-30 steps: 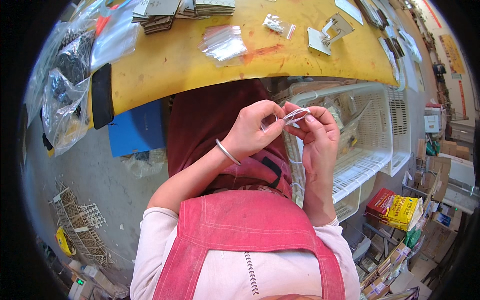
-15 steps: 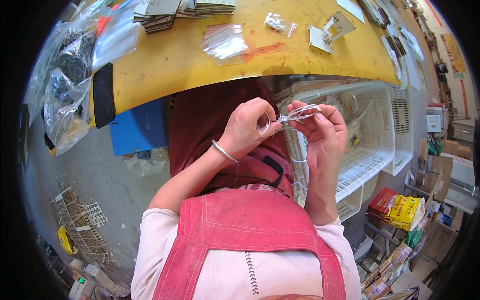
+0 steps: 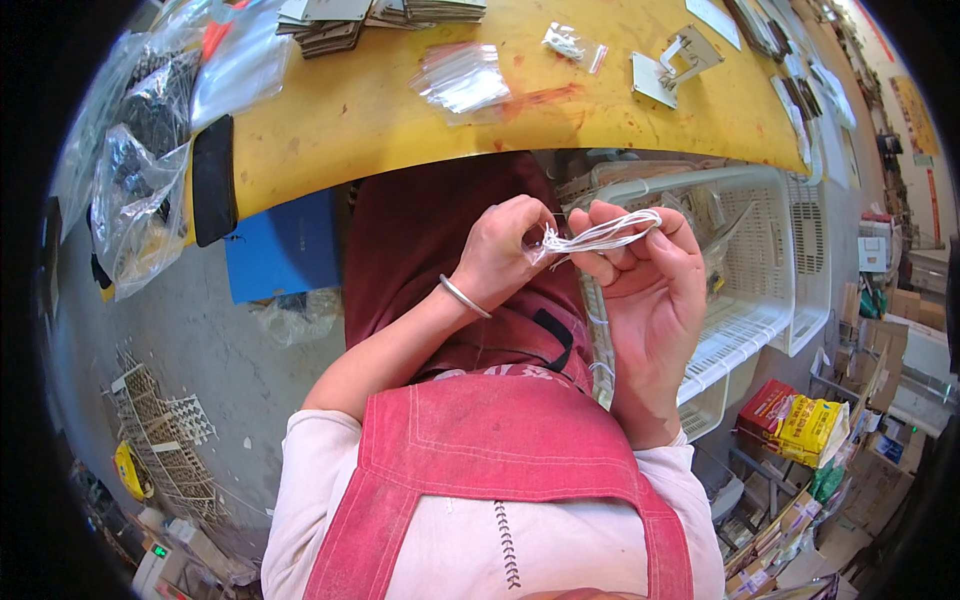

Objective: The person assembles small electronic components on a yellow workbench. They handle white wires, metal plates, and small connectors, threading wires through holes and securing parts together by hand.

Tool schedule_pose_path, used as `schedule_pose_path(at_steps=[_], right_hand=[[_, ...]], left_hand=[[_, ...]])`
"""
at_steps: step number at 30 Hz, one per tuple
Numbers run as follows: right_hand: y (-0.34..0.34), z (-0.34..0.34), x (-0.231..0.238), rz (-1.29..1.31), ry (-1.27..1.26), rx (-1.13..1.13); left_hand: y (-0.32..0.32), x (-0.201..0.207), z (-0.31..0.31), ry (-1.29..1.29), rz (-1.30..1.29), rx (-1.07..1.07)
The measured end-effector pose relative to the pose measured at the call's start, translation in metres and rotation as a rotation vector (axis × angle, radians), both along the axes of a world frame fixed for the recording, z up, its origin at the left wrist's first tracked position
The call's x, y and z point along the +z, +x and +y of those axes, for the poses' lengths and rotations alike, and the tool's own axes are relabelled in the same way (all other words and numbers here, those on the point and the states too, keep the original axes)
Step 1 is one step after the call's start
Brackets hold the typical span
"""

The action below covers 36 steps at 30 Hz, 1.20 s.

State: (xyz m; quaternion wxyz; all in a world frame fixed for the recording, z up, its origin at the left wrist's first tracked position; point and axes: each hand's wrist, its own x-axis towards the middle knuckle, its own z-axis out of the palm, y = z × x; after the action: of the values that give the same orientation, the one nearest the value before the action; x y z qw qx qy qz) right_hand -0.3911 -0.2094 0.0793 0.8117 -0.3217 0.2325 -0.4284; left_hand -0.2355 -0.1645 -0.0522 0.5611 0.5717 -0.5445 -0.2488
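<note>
A small bundle of white string (image 3: 605,234) stretches between my hands, above my lap. My left hand (image 3: 500,250), with a bangle at the wrist, is closed on the bundle's left end, where the strands bunch and loose ends stick out. At the other end, my right hand (image 3: 655,275) has its palm turned up. Its thumb and forefinger pinch the looped strands, while its other fingers curl beneath them. What lies inside my left fist is mostly hidden.
The yellow table (image 3: 400,140) ahead bears clear zip bags (image 3: 462,80), a bag of small white pieces (image 3: 573,46), stacked flat plates (image 3: 335,25) and an upright cut-out panel (image 3: 690,55). White plastic crates (image 3: 755,300) stand at my right. A blue box (image 3: 285,250) sits under the table.
The string bundle is drawn out longer and straighter between my hands. My right hand has shifted slightly right and opened its palm more upward. My left hand stays closed.
</note>
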Motion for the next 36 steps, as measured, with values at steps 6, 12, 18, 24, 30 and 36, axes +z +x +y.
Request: schedule_pose_path(at_steps=[6, 12, 18, 24, 30, 36], right_hand=[[0.006, -0.002, -0.008, 0.149, -0.099, -0.081], [0.006, 0.013, -0.024, 0.416, -0.428, -0.179], [0.008, 0.008, -0.034, 1.013, -1.284, -0.096], [0.013, 0.004, -0.043, 1.099, -1.441, -0.022], [0.002, -0.001, -0.042, 1.048, -1.327, 0.14], [-0.003, -0.001, -0.037, 0.927, -1.244, -0.052]], left_hand=[[0.003, 0.009, 0.006, 0.047, 0.013, -0.031], [0.009, 0.008, 0.008, 0.028, -0.102, 0.009], [0.006, 0.015, 0.01, -0.017, -0.192, 0.058], [0.003, 0.014, 0.011, -0.134, -0.303, 0.043], [0.003, 0.014, 0.015, -0.069, -0.155, 0.017], [0.001, 0.01, 0.016, -0.018, -0.04, -0.028]])
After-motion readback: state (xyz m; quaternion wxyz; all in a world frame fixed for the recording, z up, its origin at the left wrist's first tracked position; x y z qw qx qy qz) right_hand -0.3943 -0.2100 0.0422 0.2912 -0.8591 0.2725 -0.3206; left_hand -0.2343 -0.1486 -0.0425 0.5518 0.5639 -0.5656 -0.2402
